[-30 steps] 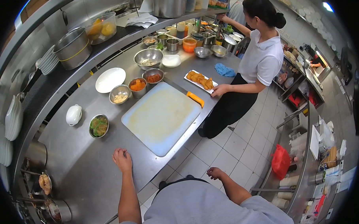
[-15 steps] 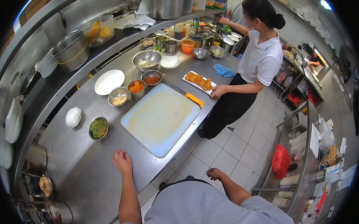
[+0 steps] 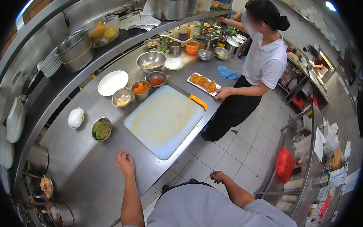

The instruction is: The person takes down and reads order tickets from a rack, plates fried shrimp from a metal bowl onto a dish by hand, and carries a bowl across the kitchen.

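My left hand point(image 3: 125, 163) rests on the steel worktop point(image 3: 87, 173), its fingers loosely bent, thumb apart, with nothing visible in it. It is nearest to the left lower edge of the white cutting board point(image 3: 164, 121) and below a metal bowl of greens point(image 3: 101, 129). Beside my body, over the floor, hangs my right hand point(image 3: 219, 176), its fingers curled in and nothing visible in them. A knife with an orange handle point(image 3: 198, 101) lies along the board's far right edge.
A co-worker point(image 3: 263, 58) at the counter's right holds a white plate of fried food point(image 3: 203, 83). Past the board stand bowls of garlic-like bits point(image 3: 122, 97), orange pieces point(image 3: 140, 89) and red food point(image 3: 156, 78). A white oval plate point(image 3: 113, 83) and blue cloth point(image 3: 227, 72) lie there.
The view has shifted slightly. The co-worker's head has turned more toward the camera, and the raised arm has moved a little. My hands have stayed in about the same places.
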### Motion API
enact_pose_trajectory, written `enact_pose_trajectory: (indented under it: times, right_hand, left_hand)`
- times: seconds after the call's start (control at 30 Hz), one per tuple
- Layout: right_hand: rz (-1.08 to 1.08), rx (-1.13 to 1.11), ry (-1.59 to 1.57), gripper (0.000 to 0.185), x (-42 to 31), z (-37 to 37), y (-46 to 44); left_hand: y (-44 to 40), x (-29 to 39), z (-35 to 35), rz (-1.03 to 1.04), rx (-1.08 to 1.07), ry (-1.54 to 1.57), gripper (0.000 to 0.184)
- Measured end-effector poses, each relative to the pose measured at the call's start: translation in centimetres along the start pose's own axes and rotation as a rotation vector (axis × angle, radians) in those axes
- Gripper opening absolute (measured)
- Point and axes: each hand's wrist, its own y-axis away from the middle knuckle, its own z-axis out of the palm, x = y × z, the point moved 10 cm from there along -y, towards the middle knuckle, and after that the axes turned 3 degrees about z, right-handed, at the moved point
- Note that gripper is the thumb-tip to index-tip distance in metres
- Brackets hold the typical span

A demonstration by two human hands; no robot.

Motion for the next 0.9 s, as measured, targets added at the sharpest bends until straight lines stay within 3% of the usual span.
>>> enact_pose_trajectory:
  times: [0.17,0.9]
  right_hand:
    - [-0.011,0.018,0.019,0.037,-0.1,-0.2,0.2]
    - [0.022,0.022,-0.022,0.034,-0.1,0.1,1.6]
  left_hand:
    - [0.1,-0.4,0.2,0.052,0.022,0.025,0.011]
    - [-0.2,0.3,-0.7,0.016,-0.021,-0.018,0.012]
